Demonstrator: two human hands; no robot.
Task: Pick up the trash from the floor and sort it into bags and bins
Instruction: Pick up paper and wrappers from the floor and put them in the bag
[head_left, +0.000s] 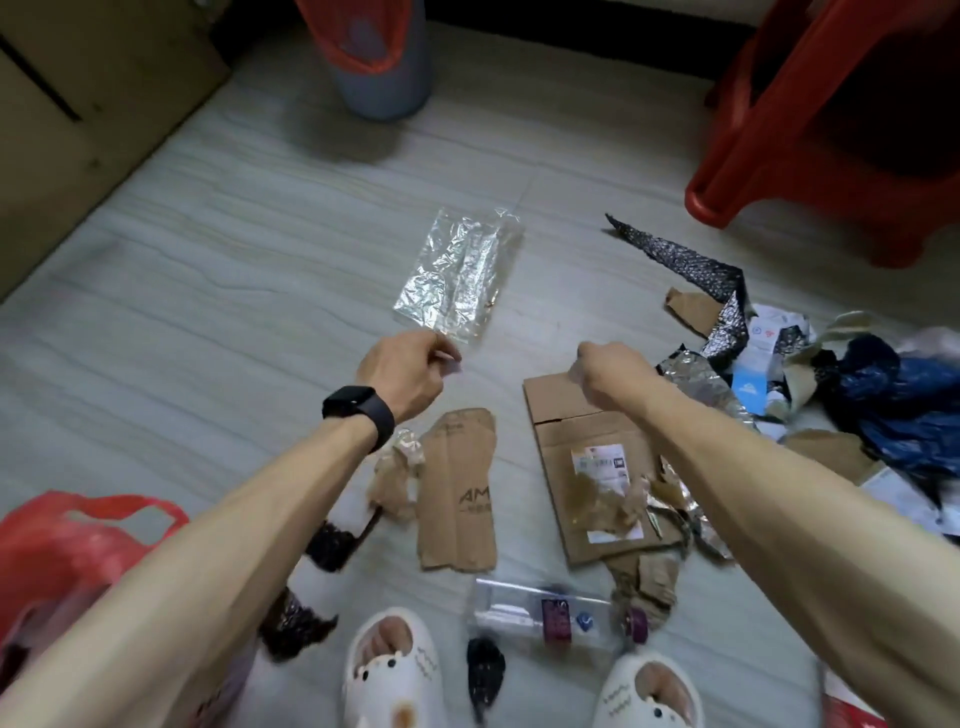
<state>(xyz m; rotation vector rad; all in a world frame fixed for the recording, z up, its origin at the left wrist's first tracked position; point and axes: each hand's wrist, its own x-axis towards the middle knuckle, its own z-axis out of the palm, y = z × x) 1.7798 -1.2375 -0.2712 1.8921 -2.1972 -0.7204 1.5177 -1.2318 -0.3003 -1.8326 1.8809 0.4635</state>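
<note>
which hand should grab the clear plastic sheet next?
Left, probably. The left hand sits right at the near edge of the clear plastic sheet, fingers curled and seemingly touching its corner. The right hand is farther off, closed over the top edge of the flat cardboard piece.

- Clear plastic bag (457, 273): glinting silvery
- Cardboard piece (457, 488): showing brown
- Stool (831, 130): glowing red
- Bin (382, 57): showing grey-blue, red liner
- Slippers (395, 670): showing white

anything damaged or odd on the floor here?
Mostly torn litter. The flattened cardboard box has its shipping label ripped, shredded brown paper over it. A clear plastic bottle lies on its side by the slippers. Nothing spilled.
</note>
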